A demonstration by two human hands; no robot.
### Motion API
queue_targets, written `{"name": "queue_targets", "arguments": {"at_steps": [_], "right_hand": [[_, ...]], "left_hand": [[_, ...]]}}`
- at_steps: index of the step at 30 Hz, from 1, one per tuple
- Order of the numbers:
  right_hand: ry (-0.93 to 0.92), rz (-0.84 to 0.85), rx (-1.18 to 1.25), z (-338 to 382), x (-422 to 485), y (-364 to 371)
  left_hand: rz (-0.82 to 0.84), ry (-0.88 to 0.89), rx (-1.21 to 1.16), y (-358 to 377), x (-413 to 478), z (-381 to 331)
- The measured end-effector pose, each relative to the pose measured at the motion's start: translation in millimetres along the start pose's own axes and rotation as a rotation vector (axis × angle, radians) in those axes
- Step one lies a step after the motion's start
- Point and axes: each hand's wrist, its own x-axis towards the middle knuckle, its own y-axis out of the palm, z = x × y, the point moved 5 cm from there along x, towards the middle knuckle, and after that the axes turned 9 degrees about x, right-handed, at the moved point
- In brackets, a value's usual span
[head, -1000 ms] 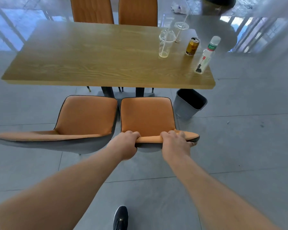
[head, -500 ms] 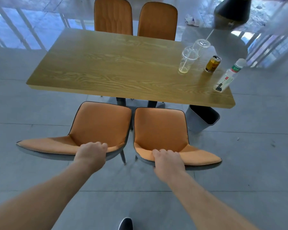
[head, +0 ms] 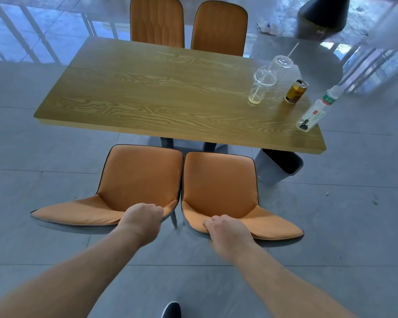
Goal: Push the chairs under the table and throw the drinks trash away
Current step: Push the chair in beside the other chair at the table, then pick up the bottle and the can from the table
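Note:
Two orange chairs stand side by side in front of the wooden table (head: 147, 88), their seats outside its near edge. My left hand (head: 143, 216) grips the top of the left chair's (head: 138, 177) backrest. My right hand (head: 228, 228) grips the top of the right chair's (head: 218, 182) backrest. At the table's right end stand two clear plastic cups with straws (head: 261, 84), a gold can (head: 295, 91) and a clear plastic bottle (head: 315, 111).
A grey trash bin (head: 278, 166) sits on the floor under the table's right corner. Two more orange chairs (head: 186, 24) are tucked in at the far side. Crumpled white litter (head: 268, 27) lies on the floor beyond, and my shoe (head: 171, 309) shows at the bottom.
My left hand left the right chair's backrest and now grips the left chair's backrest. My right hand shifted leftward on the right chair, and the view swung left.

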Motion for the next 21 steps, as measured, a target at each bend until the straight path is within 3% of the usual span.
{"name": "queue_targets", "arguments": {"at_steps": [3, 6, 8, 15, 21], "right_hand": [[0.064, 0.039, 0.045, -9, -2, -25], [0.205, -0.319, 0.271, -50, -25, -107], [0.251, -0.536, 0.297, -91, -55, -175], [0.265, -0.96, 0.126, -245, -231, -372], [0.244, -1.065, 0.06, -397, -364, -429]], "left_hand": [[0.086, -0.148, -0.357, -37, 12, 4], [-0.138, -0.204, -0.5, -135, 33, -1], [-0.293, -0.165, -0.55, -220, 46, -17], [-0.677, 0.073, -0.526, -481, 64, -167], [-0.747, 0.071, -0.446, -570, 89, -306]]}}
